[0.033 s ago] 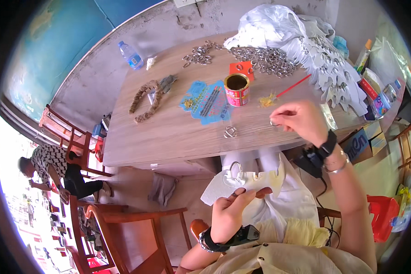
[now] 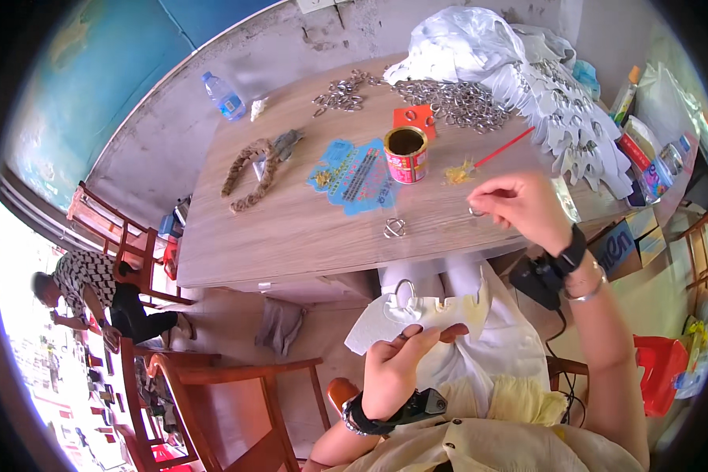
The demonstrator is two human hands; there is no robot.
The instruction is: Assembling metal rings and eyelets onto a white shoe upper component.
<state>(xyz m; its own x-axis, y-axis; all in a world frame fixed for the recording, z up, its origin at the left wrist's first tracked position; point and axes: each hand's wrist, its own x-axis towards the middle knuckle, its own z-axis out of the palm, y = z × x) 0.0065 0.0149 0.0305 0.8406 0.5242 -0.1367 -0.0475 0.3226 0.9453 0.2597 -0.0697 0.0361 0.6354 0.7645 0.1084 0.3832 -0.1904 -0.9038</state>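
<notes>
My left hand (image 2: 393, 370) is closed on a white cut-out card (image 2: 370, 326) above my lap, thumb and fingers pinching its lower edge. A metal ring (image 2: 406, 289) stands up from the card's upper edge, beside several small notches. Over the table's near right part, my right hand (image 2: 519, 206) pinches a small metal ring (image 2: 474, 211) between thumb and fingertips; the fingers partly hide it. A few interlinked metal rings (image 2: 395, 227) lie near the table's front edge. Behind them stands an open red and gold tin (image 2: 407, 157).
On the wooden table (image 2: 291, 240) are a heap of metal rings (image 2: 464, 105), ringed white cards (image 2: 582, 134), a blue printed sheet (image 2: 362, 181), a red-handled brush (image 2: 503, 148), a brown braided loop (image 2: 236, 177) and a bottle (image 2: 224, 97). A person (image 2: 94, 291) bends at far left near wooden chairs (image 2: 220, 401).
</notes>
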